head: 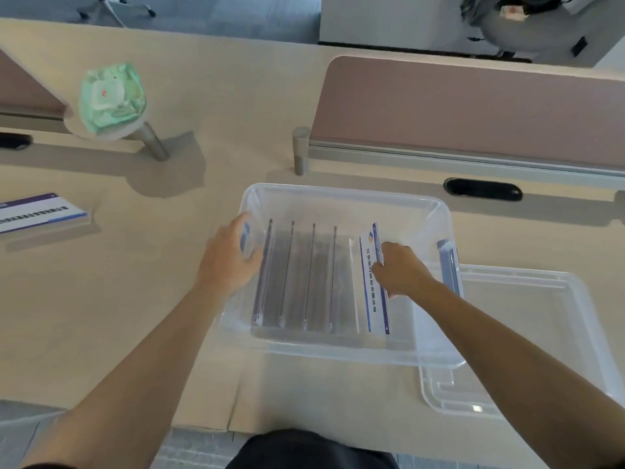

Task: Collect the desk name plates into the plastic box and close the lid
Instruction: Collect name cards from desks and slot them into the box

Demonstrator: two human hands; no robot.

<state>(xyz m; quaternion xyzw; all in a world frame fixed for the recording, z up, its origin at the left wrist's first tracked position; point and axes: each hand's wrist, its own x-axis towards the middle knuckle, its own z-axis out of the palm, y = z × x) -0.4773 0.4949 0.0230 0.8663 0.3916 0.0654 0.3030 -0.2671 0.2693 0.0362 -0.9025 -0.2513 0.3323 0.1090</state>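
A clear plastic box (pixel 341 194) stands open on the desk in front of me. Inside it, several clear acrylic name plates (pixel 304 275) stand on edge in a row. At the right end of the row my right hand (pixel 400 269) grips a name plate with a white and blue card (pixel 372 289), leaning it against the others. My left hand (pixel 230 255) holds the box's left wall, fingers curled over the rim. The clear lid (pixel 527 333) lies flat to the right, partly under the box. One more name plate (pixel 37 213) lies on the desk at far left.
A green tissue pack (pixel 111 98) sits on a small round stand at the back left. A pink desk divider (pixel 473 106) runs behind the box, with a black cable slot (pixel 483 189) below it. The desk's front edge is near my body.
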